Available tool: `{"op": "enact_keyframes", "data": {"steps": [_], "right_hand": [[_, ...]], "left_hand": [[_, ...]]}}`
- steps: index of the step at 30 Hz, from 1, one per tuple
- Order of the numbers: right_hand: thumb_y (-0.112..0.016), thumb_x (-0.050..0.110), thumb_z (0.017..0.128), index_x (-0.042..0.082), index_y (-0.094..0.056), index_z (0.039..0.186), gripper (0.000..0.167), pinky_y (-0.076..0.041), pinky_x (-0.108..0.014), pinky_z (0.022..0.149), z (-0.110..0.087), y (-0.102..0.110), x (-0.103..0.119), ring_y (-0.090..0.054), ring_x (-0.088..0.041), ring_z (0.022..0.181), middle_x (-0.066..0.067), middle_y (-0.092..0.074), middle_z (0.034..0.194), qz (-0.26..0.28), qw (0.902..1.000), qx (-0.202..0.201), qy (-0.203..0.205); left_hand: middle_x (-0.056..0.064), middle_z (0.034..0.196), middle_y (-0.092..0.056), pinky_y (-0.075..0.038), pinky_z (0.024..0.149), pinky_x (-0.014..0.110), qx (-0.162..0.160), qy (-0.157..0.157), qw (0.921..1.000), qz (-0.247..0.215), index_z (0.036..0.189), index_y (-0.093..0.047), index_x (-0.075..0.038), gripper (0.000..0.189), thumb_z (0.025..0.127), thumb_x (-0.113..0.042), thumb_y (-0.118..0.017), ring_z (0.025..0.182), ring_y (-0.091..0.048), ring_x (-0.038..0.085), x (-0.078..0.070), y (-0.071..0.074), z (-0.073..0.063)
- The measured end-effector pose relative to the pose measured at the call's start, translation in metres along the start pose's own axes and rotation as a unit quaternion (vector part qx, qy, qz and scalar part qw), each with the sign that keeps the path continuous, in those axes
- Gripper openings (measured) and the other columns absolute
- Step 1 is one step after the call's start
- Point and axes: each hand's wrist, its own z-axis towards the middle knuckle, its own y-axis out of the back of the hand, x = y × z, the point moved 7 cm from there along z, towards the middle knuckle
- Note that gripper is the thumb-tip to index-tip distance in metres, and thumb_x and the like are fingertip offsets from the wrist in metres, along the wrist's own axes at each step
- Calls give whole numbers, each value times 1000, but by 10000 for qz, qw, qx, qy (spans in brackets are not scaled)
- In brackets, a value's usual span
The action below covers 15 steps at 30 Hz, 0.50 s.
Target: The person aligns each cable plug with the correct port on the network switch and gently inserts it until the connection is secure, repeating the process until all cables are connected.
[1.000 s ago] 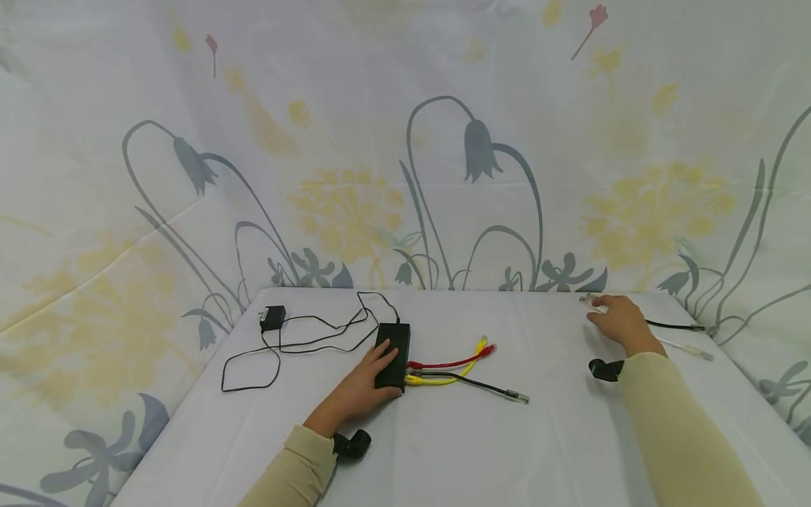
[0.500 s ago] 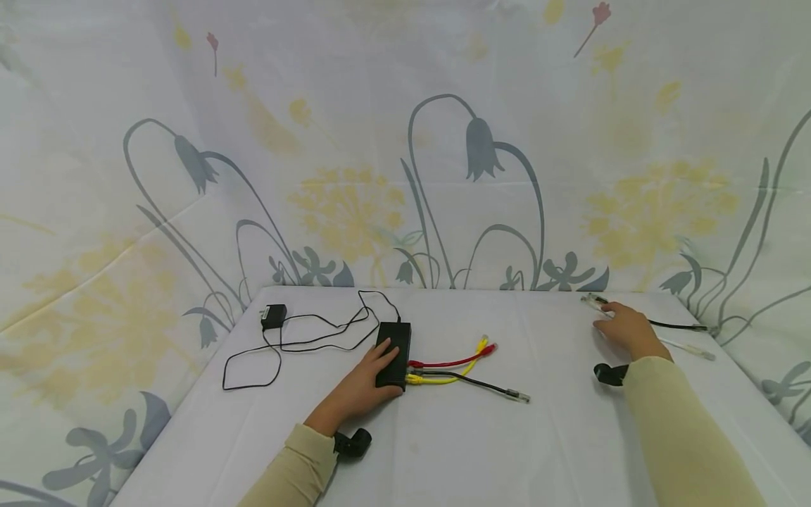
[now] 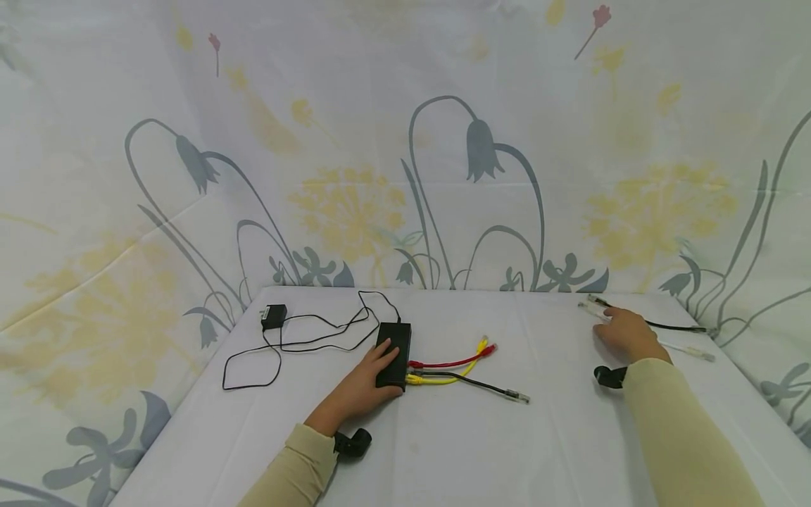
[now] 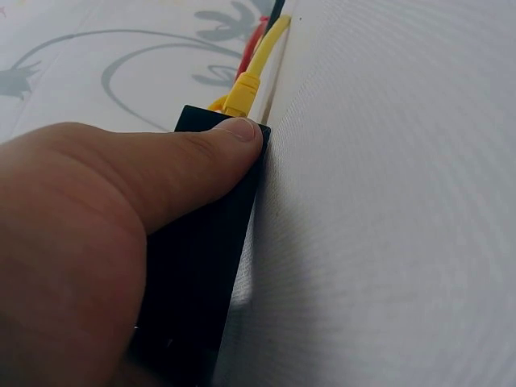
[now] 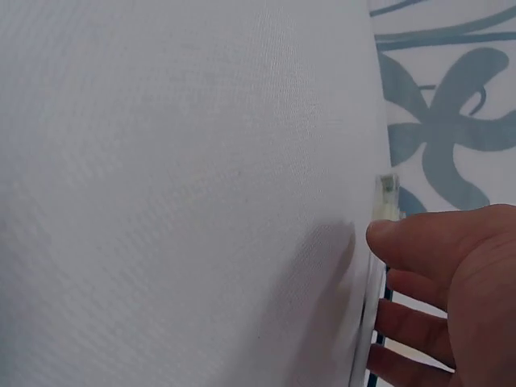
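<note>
In the head view, my left hand [image 3: 361, 384] grips the black network switch [image 3: 399, 345], fingers on its top. The left wrist view shows the thumb at the end where a yellow network cable [image 4: 245, 89] plugs in. Red [image 3: 450, 365] and black [image 3: 472, 382] network cables also run from its right side. My right hand [image 3: 627, 334] is at the table's far right, its thumb and fingers at a white network cable [image 3: 595, 311] near its clear plug [image 5: 387, 189]. Beside that lies a loose black network cable [image 3: 674, 326], partly hidden by the hand.
A black power adapter [image 3: 274, 317] lies at the far left of the white-covered table [image 3: 469, 458]. Its thin looped cord [image 3: 319, 345] runs to the switch. A flower-printed cloth [image 3: 355, 141] stands behind and beside the table.
My right hand has shifted slightly right. The white cable's plug has moved a little towards me and apart from the black cable's plug. My left hand keeps its place on the switch.
</note>
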Motion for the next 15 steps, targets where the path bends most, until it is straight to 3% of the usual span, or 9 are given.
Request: {"op": "enact_keyframes", "data": {"steps": [15], "right_hand": [[-49,28,95,-6,-55,127,47,-37,-73,83,-2,-1,6,-43,-62,116,-39,-47,131,-218,9995,-213,55]], "left_hand": [[-3,164,-14,-24,114,61,-27,-43,9999,-128,153,-31,-24,76,89,-43,-68,151,-7,34,1,0,0]]}}
